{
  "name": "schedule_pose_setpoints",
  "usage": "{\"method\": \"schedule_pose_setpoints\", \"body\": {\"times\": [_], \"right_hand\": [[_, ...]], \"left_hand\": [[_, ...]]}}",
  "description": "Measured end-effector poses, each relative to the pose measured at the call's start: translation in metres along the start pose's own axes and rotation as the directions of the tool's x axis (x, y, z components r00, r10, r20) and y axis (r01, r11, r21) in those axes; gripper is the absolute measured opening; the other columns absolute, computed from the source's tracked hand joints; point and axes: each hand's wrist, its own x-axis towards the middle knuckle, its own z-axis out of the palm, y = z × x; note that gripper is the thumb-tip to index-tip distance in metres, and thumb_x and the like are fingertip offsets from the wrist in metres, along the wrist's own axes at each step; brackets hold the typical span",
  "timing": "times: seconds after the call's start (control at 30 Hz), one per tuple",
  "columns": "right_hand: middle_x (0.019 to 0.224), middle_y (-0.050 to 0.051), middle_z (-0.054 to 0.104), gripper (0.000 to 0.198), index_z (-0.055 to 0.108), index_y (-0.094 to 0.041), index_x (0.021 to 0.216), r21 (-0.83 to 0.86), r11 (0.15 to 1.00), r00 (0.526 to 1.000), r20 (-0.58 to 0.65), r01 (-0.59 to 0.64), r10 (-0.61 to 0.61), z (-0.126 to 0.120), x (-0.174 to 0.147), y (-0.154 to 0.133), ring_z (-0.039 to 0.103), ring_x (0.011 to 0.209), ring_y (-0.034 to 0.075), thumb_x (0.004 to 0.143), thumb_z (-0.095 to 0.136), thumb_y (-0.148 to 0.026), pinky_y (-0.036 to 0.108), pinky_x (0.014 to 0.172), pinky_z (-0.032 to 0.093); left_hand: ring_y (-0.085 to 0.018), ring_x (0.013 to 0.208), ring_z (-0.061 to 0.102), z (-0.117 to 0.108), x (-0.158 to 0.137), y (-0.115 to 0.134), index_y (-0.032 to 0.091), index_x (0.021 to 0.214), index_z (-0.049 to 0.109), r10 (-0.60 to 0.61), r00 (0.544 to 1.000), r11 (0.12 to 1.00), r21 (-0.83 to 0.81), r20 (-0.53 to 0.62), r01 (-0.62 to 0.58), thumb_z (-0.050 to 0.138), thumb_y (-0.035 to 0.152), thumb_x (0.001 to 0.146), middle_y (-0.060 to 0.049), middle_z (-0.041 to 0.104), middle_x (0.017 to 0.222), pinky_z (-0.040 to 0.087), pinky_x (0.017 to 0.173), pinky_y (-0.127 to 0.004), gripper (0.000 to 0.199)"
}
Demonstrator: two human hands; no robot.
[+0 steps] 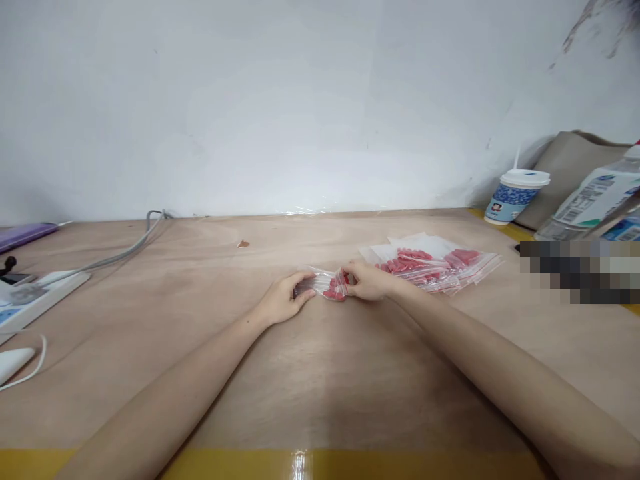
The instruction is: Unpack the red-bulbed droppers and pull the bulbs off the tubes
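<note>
In the middle of the table, my left hand curls its thumb and fingers around a bundle of clear, tube-like pieces. Red pieces show at the bundle's right end, within clear plastic. My right hand pinches the right edge of this small clear zip bag, which has a reddish line. Whether the red pieces are joined to the clear ones is too small to tell. Just beyond my right hand lies a pile of flat clear zip bags with red pieces inside.
A blue paper cup with lid and straw stands at the back right, beside a beige bag and a plastic bottle. To the left are a white power strip, a grey cable and a purple object. A wall closes the back.
</note>
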Motion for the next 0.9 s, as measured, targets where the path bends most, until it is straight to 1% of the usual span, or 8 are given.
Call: {"method": "schedule_pose_setpoints", "body": {"times": [0.13,0.27,0.4,0.5,0.63,0.73,0.8,0.9], "right_hand": [[0.067,0.000,0.061,0.016,0.064,-0.015,0.072,0.107,0.991,0.997,0.037,-0.075,0.072,0.005,0.005,-0.005,0.052,0.060,0.012,0.060,0.070,-0.025,0.021,0.052,0.037],[0.056,-0.003,0.055,0.016,0.062,-0.014,0.066,0.267,0.958,0.995,0.031,-0.104,0.099,0.012,0.006,-0.003,0.048,0.052,0.008,0.063,0.067,-0.029,0.019,0.046,0.034],[0.058,-0.003,0.056,0.019,0.060,-0.014,0.079,0.465,0.878,0.990,-0.025,-0.111,0.138,0.018,0.005,-0.002,0.048,0.048,0.007,0.071,0.061,-0.031,0.017,0.043,0.036],[0.064,0.000,0.059,0.020,0.058,-0.015,0.086,0.594,0.795,0.978,-0.068,-0.119,0.197,0.020,0.007,-0.002,0.050,0.047,0.007,0.072,0.061,-0.030,0.017,0.038,0.038],[0.068,0.001,0.062,0.015,0.058,-0.015,0.080,0.727,0.679,0.951,-0.125,-0.105,0.281,0.020,0.009,0.000,0.056,0.053,0.008,0.068,0.066,-0.021,0.020,0.049,0.050],[0.070,0.002,0.063,0.013,0.059,-0.015,0.076,0.786,0.613,0.937,-0.145,-0.086,0.317,0.017,0.009,0.001,0.059,0.059,0.009,0.067,0.067,-0.020,0.023,0.058,0.053],[0.070,0.003,0.064,0.012,0.060,-0.015,0.075,0.796,0.600,0.931,-0.157,-0.077,0.328,0.011,0.008,0.000,0.059,0.058,0.009,0.068,0.067,-0.021,0.024,0.058,0.053],[0.068,0.002,0.064,0.012,0.060,-0.015,0.075,0.782,0.620,0.920,-0.189,-0.070,0.342,-0.004,0.005,0.001,0.057,0.053,0.008,0.068,0.067,-0.021,0.022,0.055,0.051]], "left_hand": [[-0.019,0.083,0.061,-0.003,0.001,-0.007,0.019,0.101,0.057,-0.038,0.999,0.999,-0.005,0.003,0.038,0.054,0.032,0.080,-0.005,0.064,0.098,0.050,0.074,-0.033,0.025],[-0.018,0.084,0.060,-0.004,0.001,-0.011,0.019,0.100,0.056,-0.054,0.999,0.998,-0.033,-0.007,0.053,0.055,0.030,0.079,-0.004,0.063,0.097,0.049,0.074,-0.032,0.023],[-0.018,0.085,0.059,-0.005,0.001,-0.018,0.019,0.100,0.055,-0.057,0.998,0.997,-0.061,-0.025,0.055,0.053,0.028,0.080,-0.005,0.063,0.096,0.048,0.077,-0.033,0.022],[-0.019,0.086,0.059,-0.007,0.002,-0.024,0.019,0.096,0.056,-0.051,0.998,0.996,-0.069,-0.027,0.049,0.050,0.028,0.082,-0.005,0.063,0.098,0.047,0.079,-0.034,0.018],[-0.019,0.092,0.059,-0.012,0.002,-0.027,0.019,0.086,0.059,-0.031,0.999,0.996,-0.087,-0.009,0.030,0.047,0.029,0.082,-0.006,0.063,0.100,0.047,0.084,-0.035,0.016],[-0.019,0.093,0.060,-0.016,0.001,-0.029,0.018,0.084,0.060,-0.019,1.000,0.996,-0.092,0.005,0.019,0.046,0.028,0.081,-0.007,0.063,0.100,0.047,0.084,-0.035,0.017],[-0.019,0.092,0.060,-0.019,0.001,-0.032,0.018,0.082,0.059,-0.017,1.000,0.996,-0.083,0.009,0.018,0.044,0.025,0.080,-0.007,0.063,0.101,0.048,0.083,-0.035,0.017],[-0.020,0.096,0.059,-0.026,0.000,-0.040,0.018,0.075,0.058,-0.020,1.000,0.999,-0.046,-0.007,0.019,0.045,0.020,0.075,-0.006,0.064,0.097,0.046,0.086,-0.036,0.013]]}}
